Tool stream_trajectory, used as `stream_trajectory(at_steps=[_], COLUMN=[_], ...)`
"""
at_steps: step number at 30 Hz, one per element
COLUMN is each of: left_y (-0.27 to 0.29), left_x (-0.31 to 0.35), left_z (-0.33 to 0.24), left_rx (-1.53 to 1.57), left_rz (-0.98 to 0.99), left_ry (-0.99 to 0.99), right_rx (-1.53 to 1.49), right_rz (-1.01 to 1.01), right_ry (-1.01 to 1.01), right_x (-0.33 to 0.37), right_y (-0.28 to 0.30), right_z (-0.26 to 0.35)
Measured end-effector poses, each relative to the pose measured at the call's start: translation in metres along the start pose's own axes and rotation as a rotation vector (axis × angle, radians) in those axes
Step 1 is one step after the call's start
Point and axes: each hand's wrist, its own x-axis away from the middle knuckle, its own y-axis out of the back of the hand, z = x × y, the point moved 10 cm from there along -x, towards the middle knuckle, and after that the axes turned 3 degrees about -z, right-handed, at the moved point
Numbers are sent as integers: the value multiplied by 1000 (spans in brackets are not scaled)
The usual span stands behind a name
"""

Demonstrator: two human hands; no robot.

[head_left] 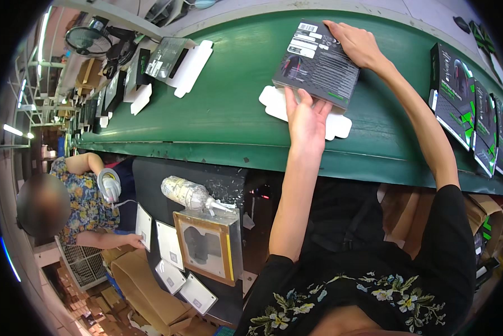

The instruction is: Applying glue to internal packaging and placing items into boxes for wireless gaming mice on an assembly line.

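A black printed cardboard box (318,64) is tilted over the green conveyor belt (234,101), its white open flaps (341,127) showing at its near side. My right hand (361,45) grips its far right corner, the fingers lying along the upper edge. At the near edge, my left hand (307,117) is palm up, its fingertips pressed against the box from below. Part of the left fingers is hidden under the box.
Several black boxes (456,92) with green marks stand at the right. More boxes with white flaps (170,61) line the belt's far left. Beside the belt lie a plastic bottle (187,191), a framed board (205,246) and white cards (170,245). A co-worker (86,196) sits at left.
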Motion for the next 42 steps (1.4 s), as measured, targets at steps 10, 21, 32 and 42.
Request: stream_trajectory(at_steps=[10,21,32,42], left_y=[-7,-32,-74,-77], left_x=[-16,-20,29,53], left_z=[27,49,-1,-1], left_rx=[238,543,1,-1516], left_rz=[126,371,490,448], left_ry=[-35,174,-283,-1060], right_rx=[77,-23,-857,-912], right_rz=[144,16,210,259], right_ry=[-52,-60,-372,-482], right_x=[1,7,8,14], right_y=[0,11,21,26], right_z=[-2,-6,-23,-87])
